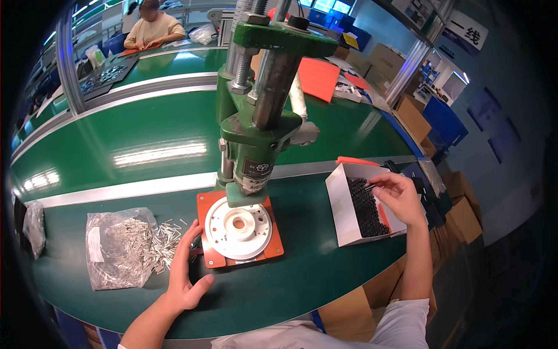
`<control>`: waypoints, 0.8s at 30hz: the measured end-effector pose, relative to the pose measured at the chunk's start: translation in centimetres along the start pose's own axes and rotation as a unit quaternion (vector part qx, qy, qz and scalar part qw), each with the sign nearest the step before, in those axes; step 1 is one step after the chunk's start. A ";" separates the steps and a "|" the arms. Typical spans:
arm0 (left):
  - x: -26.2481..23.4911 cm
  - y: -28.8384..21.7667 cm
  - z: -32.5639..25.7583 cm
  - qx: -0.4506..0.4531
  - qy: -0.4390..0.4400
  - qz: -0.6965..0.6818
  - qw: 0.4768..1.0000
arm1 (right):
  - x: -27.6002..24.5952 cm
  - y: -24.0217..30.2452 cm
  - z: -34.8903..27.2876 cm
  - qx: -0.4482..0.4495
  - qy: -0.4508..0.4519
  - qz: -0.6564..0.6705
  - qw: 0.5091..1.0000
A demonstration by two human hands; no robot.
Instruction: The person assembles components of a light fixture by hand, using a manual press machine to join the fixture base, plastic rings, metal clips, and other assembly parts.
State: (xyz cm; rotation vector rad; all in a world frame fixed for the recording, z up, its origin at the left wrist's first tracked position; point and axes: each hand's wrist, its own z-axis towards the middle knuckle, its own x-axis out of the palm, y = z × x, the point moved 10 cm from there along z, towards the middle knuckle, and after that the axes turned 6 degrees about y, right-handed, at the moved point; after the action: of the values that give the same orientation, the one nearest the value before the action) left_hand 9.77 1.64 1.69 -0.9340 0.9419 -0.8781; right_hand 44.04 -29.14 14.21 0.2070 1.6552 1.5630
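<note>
My left hand (185, 269) rests open on the green table, fingertips touching loose silver metal pins (164, 238) that spill from a clear plastic bag (116, 247). Just to its right lies an orange base plate (273, 244) carrying a white round disc (238, 227) under a green hand press (258, 128). My right hand (398, 198) hovers over a white cardboard box (340, 203) filled with small black parts (366, 209), pinching one thin black part (370, 187) between thumb and fingers.
A green conveyor belt (145, 134) runs behind the press. Another person (152, 29) sits at the far side by dark trays (102, 78). Orange sheets (317, 78) and cardboard boxes (412, 116) stand at the right; a small bag (34, 227) lies far left.
</note>
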 end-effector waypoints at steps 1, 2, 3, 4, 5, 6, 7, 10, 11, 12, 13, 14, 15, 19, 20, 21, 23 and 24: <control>-0.2 -0.1 -0.2 0.000 0.000 0.001 1.000 | 1.8 1.3 0.0 -0.001 0.007 0.004 1.000; -0.3 -0.2 -0.3 0.001 0.002 0.000 1.000 | 3.9 3.0 0.0 -0.033 0.023 0.022 0.999; -0.5 -0.1 -0.4 -0.005 -0.003 0.004 1.000 | 5.6 4.4 0.0 -0.065 0.041 0.042 0.996; -0.5 -0.2 -0.4 -0.001 0.000 0.007 1.000 | 7.2 4.7 0.0 -0.064 0.072 0.053 0.994; -0.3 -0.2 -0.3 0.001 0.002 0.010 1.000 | 8.7 5.0 0.0 -0.075 0.088 0.068 0.991; -0.2 -0.4 0.0 0.005 0.007 0.017 1.000 | 10.4 5.1 0.0 -0.086 0.105 0.083 0.987; -0.2 -0.7 0.0 0.014 0.010 0.029 0.999 | 12.1 5.0 0.2 -0.087 0.123 0.092 0.984; 0.1 -1.4 0.3 0.027 0.016 0.032 0.999 | 16.4 3.4 0.8 -0.073 0.148 0.056 0.985; 0.2 -1.3 0.3 0.023 0.016 0.028 0.999 | 17.4 3.0 1.1 -0.074 0.136 0.013 0.988; 0.3 -1.1 0.3 0.021 0.018 0.023 0.999 | 18.6 2.4 1.3 -0.076 0.145 0.015 0.986; 0.0 -1.0 0.0 0.019 0.009 0.023 1.000 | 19.1 2.2 1.7 -0.087 0.121 -0.024 0.988; 0.0 -0.9 -0.2 0.021 0.011 0.023 0.999 | 19.6 2.2 1.9 -0.099 0.096 -0.062 0.988; 0.1 -0.8 -0.2 0.022 0.015 0.025 0.999 | 20.1 2.1 2.1 -0.098 0.088 -0.063 0.989; 0.1 -0.8 -0.3 0.015 0.014 0.031 0.999 | 21.0 1.9 2.0 -0.104 0.031 -0.022 0.994; 0.1 -0.8 -0.3 0.011 0.015 0.030 0.999 | 21.2 1.6 2.1 -0.104 0.035 -0.023 0.994; 0.1 -0.7 -0.3 0.005 0.015 0.031 0.999 | 21.2 1.8 2.0 -0.129 0.027 -0.051 0.990; 0.0 -0.8 -0.2 0.004 0.015 0.027 1.000 | 21.2 2.2 2.1 -0.154 0.023 -0.078 0.985; 0.0 -0.9 -0.2 0.006 0.018 0.025 1.000 | 21.3 2.8 2.1 -0.168 0.020 -0.100 0.981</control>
State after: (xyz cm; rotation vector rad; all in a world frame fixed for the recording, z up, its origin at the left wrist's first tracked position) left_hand 9.40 1.30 2.49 -0.8835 0.9858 -0.8590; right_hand 30.59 -13.67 7.44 -0.1648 1.3685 1.6684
